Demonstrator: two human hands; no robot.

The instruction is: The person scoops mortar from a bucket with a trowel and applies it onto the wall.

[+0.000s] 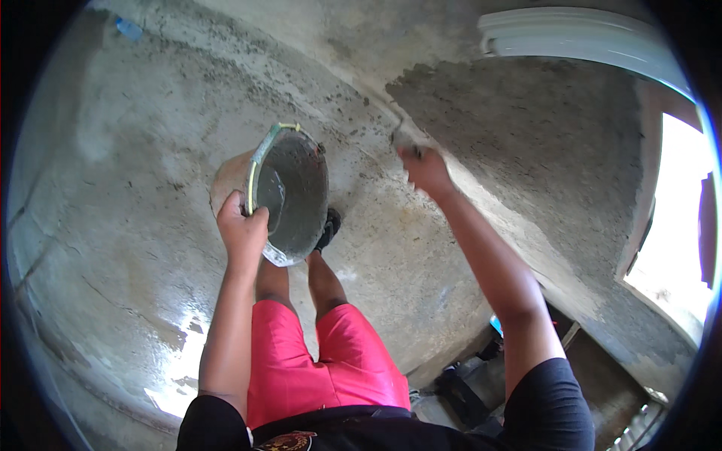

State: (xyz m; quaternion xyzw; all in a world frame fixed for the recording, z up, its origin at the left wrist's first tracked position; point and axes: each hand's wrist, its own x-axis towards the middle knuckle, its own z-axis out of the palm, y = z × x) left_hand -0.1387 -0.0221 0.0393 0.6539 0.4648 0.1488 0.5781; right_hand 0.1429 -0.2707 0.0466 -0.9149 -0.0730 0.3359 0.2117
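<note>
My left hand (242,229) grips the near-left rim of a round bucket (232,179), its thumb over the edge. The bucket is tilted, with its mouth facing right, and its inner wall is coated in grey. A pale wet-looking patch shows inside; I cannot tell how much it contains. My right hand (432,174) is closed around a trowel (404,140), held out to the right of the bucket, near the foot of the wall. The trowel's blade is blurred and partly hidden by my fingers, and I cannot tell whether it touches the wall.
The rough wall (519,135) on the right has a large dark, damp-looking area. A bright window opening (669,225) is at far right, below a long white curved object (594,36). Dark bags (462,395) lie lower right. A blue bottle (128,28) lies far left.
</note>
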